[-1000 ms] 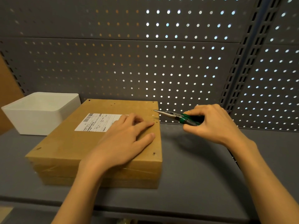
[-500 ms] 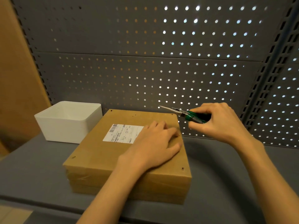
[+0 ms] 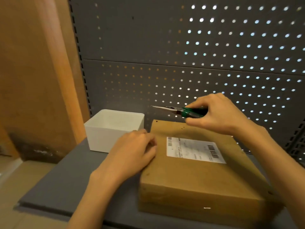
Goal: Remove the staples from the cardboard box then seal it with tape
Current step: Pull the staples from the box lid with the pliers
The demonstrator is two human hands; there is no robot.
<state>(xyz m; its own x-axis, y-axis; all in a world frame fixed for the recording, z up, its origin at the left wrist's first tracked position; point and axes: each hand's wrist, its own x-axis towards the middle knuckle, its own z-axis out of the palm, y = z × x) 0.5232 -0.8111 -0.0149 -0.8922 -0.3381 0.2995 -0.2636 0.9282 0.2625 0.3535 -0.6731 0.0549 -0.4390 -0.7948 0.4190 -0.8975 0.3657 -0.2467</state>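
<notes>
A white open-topped bin [image 3: 113, 128] stands on the grey shelf [image 3: 69, 182], just beside the far left corner of the cardboard box [image 3: 198, 179]. Behind both rises a grey perforated back panel [image 3: 181, 47] with light showing through its holes, and a slotted upright [image 3: 79, 55] runs down left of the bin. Further left of the bin stands a broad brown board [image 3: 33, 71].

The cardboard box lies flat on the shelf, right of the bin, with its long axis running from the near edge towards the back panel. A white shipping label [image 3: 194, 150] with barcodes sits on its top face, nearer the far end. Small dark holes dot the top near its corners and far edge.

The left hand [image 3: 133, 154] rests at the box's left edge, between box and bin, fingers curled in against the cardboard; whether it pinches anything there cannot be told. The right hand [image 3: 217, 113] hovers over the box's far edge, fingers and thumb wrapped round the green handles of long-nose pliers [image 3: 178, 110]. The pliers lie roughly level, their slim metal nose pointing left towards the bin's far side, above and clear of the box. The nose tips look closed or nearly so.
</notes>
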